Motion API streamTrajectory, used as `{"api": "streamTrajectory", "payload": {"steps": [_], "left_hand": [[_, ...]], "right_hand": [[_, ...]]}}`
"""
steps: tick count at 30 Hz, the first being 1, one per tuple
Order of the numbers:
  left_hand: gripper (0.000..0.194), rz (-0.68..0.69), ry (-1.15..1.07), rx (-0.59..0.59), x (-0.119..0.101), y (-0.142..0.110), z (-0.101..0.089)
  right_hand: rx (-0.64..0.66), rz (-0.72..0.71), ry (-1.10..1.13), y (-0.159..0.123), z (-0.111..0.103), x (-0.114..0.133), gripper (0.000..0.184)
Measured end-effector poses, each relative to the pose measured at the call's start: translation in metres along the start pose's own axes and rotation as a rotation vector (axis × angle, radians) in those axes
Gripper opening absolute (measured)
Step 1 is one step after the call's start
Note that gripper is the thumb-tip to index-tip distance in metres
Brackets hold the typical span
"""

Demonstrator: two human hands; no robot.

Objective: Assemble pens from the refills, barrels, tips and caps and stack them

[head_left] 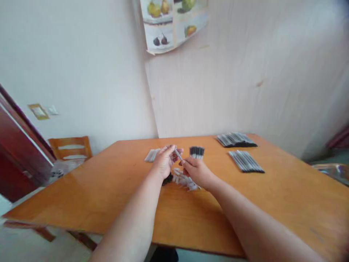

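The main risk lies at the slim, pale grey, pen-like tube (178,155), which is held in the air above the desk (131,203), between the two hands. The bare left hand (165,161) has its thumb and fingers closed around the tube's far part, and the bare right hand (198,171) pinches its near end. With so little of the tube showing between them, a loose pinch by the right hand could let that end slip, and uneven pressure from the two hands could skew or bend the narrow barrel.

If it dropped, it would probably land in the loose heap of small, whitish, translucent plastic pieces (188,183) just below the right hand. A low sweep of the right wrist could scatter that heap, or mix it with the small black pieces (168,179) beneath the left wrist. Reaching forward carelessly, the right hand might also knock the upright-looking or flat bundle of pale, black-ended sticks (196,151) just beyond it; which way that bundle rests is hard to tell.

The tube's long axis runs slantwise from the right fingertips toward the left thumb, its far end pointing forward and leftward. Its exact tilt cannot be judged, and blur hides any tip detail.
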State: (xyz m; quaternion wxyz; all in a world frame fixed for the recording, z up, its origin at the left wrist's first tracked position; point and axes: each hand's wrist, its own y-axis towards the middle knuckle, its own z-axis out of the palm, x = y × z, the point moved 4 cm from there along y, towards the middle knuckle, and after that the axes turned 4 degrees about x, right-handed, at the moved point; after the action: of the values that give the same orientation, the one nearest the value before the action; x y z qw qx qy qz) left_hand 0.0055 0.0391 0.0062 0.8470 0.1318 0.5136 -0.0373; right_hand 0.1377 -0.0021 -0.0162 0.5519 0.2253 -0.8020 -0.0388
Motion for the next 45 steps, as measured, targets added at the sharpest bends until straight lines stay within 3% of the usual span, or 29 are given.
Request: {"api": "streamTrajectory", "payload": {"steps": [3, 6, 12, 21, 29, 39, 45], "left_hand": [[0.025, 0.042, -0.001, -0.041, -0.002, 0.002, -0.004], [0.024, 0.048, -0.015, -0.065, -0.003, 0.001, -0.005], [0.021, -0.008, -0.114, -0.018, -0.005, 0.0, -0.004], [0.017, -0.02, -0.19, 0.059, -0.007, 0.002, -0.007], [0.012, -0.011, -0.226, 0.131, -0.012, -0.001, -0.006], [0.008, 0.026, -0.261, 0.272, -0.023, -0.008, -0.001], [0.011, 0.008, -0.269, 0.245, -0.019, -0.007, 0.002]], "right_hand": [[-0.076, 0.042, 0.059, 0.001, -0.002, 0.002, 0.021], [-0.151, 0.067, 0.047, 0.002, -0.005, -0.002, 0.024], [-0.165, 0.038, 0.105, 0.005, -0.008, -0.008, 0.017], [0.023, 0.121, 0.443, -0.004, -0.006, 0.01, 0.025], [0.218, 0.183, 0.818, -0.006, -0.005, 0.006, 0.026], [0.344, 0.206, 1.0, -0.013, -0.005, 0.016, 0.022], [0.323, 0.215, 0.999, -0.012, -0.005, 0.016, 0.022]]}}
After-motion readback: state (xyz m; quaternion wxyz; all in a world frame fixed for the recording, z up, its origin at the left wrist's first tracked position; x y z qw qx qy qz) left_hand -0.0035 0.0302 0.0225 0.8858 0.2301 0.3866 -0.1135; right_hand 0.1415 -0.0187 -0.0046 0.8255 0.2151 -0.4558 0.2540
